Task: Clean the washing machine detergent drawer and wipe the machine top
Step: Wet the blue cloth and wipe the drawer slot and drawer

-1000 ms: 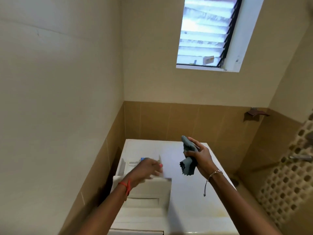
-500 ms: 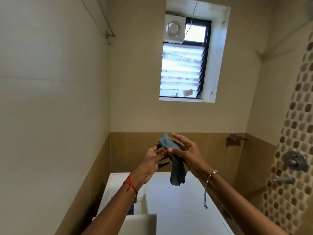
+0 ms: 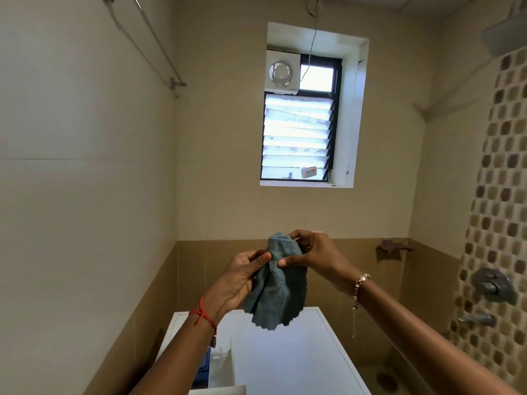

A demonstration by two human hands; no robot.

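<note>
A grey-blue cloth [image 3: 278, 292] hangs in the air above the white washing machine top [image 3: 285, 354]. My left hand [image 3: 242, 277] pinches the cloth's left side with thumb and fingers. My right hand [image 3: 313, 252] grips its upper right part, thumb pressed on the fabric. The detergent drawer [image 3: 219, 366] shows at the machine's left, partly hidden behind my left forearm, with a blue insert inside.
A louvred window [image 3: 296, 138] with an exhaust fan [image 3: 281, 72] sits high on the back wall. Shower taps [image 3: 490, 286] and mosaic tiles are on the right wall. A rail [image 3: 148, 44] runs along the left wall. A floor drain [image 3: 386, 380] lies right of the machine.
The view has tilted upward. My left hand left the drawer and rose to the cloth; both hands now hold it, spreading it wider.
</note>
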